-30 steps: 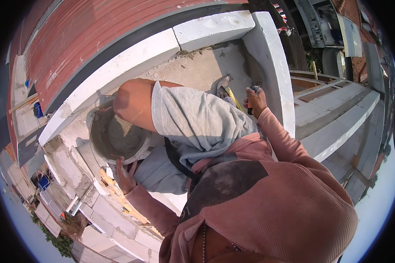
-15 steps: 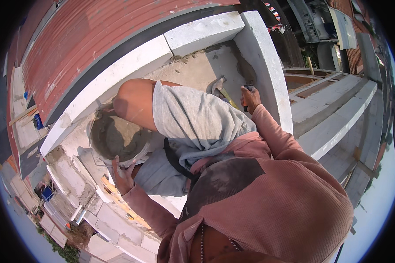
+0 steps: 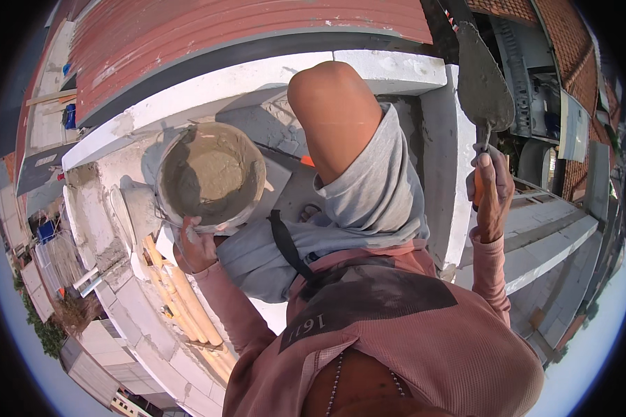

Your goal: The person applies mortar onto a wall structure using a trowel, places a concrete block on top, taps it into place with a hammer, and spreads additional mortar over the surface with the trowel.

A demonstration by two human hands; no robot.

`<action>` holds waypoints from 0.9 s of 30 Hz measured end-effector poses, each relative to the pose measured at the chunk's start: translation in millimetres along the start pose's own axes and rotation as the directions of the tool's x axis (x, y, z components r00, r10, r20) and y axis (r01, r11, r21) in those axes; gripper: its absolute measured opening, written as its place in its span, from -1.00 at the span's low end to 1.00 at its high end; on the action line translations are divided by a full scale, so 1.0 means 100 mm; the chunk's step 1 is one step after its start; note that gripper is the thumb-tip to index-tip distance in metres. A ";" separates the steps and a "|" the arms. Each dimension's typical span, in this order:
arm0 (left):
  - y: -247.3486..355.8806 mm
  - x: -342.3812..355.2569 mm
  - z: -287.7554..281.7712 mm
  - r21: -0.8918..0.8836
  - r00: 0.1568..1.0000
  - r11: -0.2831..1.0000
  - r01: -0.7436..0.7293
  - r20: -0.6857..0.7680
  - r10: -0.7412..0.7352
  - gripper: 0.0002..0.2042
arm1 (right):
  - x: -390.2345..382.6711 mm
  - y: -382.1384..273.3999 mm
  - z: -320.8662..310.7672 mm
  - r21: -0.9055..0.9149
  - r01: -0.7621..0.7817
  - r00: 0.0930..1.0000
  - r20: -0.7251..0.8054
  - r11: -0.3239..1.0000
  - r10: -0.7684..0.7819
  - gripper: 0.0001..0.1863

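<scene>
A round bucket [image 3: 164,198] of wet grey mortar [image 3: 219,167] stands at the left, beside my bent legs. My left hand [image 3: 197,244] grips its near rim, thumb over the edge. Up on the right, my right hand [image 3: 492,182] is closed round the orange handle of a pointed trowel [image 3: 485,87]. The trowel's blade points up and away, its visible face coated with grey mortar. It is held above the white block wall at the right, apart from the bucket.
White block walls [image 3: 389,69] border the space ahead and at right. Beyond lies a red corrugated roof [image 3: 250,31]. Pale wooden poles [image 3: 188,302] lie at lower left. A small orange object [image 3: 307,160] shows beside my knee.
My right hand has come up from low beside the right wall and now holds the trowel high. My knee has shifted right, uncovering more of the bucket. My left hand stays on the rim.
</scene>
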State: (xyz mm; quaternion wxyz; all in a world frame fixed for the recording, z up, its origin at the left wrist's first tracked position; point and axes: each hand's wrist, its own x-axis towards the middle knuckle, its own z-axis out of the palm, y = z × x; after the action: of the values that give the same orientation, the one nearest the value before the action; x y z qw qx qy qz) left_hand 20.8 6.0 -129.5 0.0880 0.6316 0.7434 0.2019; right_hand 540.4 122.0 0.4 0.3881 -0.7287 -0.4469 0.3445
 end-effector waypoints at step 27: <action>0.70 0.17 0.32 -0.867 0.894 0.484 0.115 -0.122 -0.432 -0.64 | 0.49 -0.42 3.03 -0.011 0.861 -0.154 0.947 0.508 0.282 -0.65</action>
State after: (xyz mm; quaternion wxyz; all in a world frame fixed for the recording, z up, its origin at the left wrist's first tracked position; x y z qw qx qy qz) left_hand 93.6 37.1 -127.5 0.2889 0.3383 0.6480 0.6182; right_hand 285.5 257.8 -110.7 -0.3150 -0.1579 -0.8479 0.3961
